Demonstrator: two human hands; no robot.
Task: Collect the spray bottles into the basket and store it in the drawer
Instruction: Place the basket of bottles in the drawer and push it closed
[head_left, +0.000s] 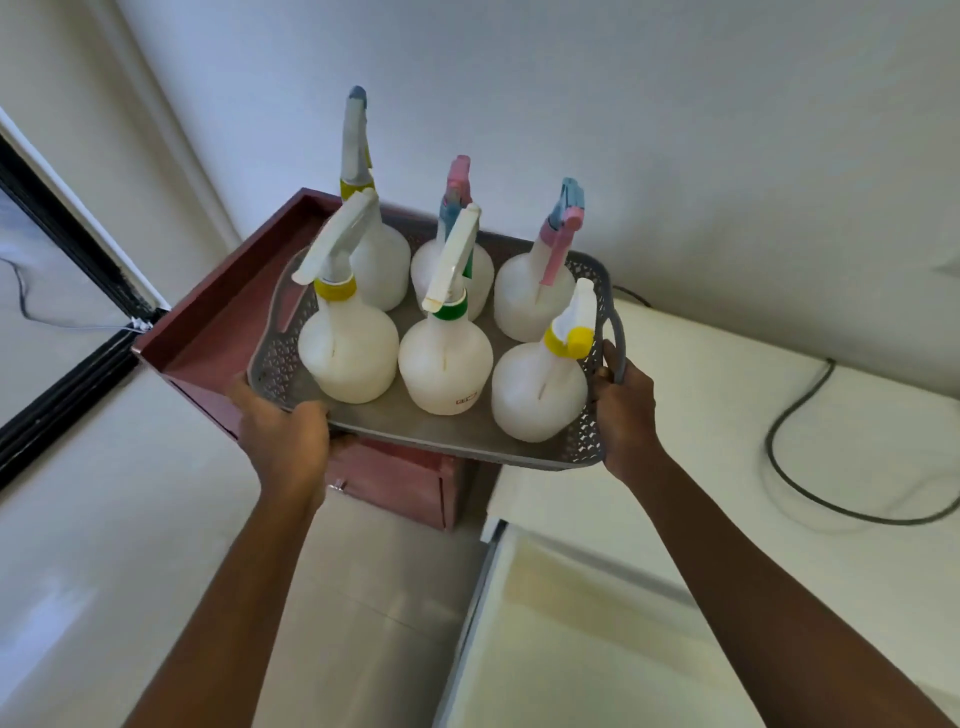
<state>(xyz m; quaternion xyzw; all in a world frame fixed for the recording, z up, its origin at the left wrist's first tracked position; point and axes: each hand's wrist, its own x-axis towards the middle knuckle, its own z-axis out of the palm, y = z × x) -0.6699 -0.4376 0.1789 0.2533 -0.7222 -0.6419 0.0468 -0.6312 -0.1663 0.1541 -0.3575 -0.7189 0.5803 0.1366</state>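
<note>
Six spray bottles (445, 364) crowd the basket (467, 448); drawer (208, 338) bare at left.

Six spray bottles (445, 364) stand in two rows of three in the basket (467, 448), over the open drawer (208, 332); worktop (727, 415) to its right

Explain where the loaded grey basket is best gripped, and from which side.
Take the basket by its two end handles, one hand from each side. The right hand grips the right handle; a matching slot sits at the left end, though the left hand holds the near corner. Six tall bottles stand upright inside, so a level hold probably suits.
</note>
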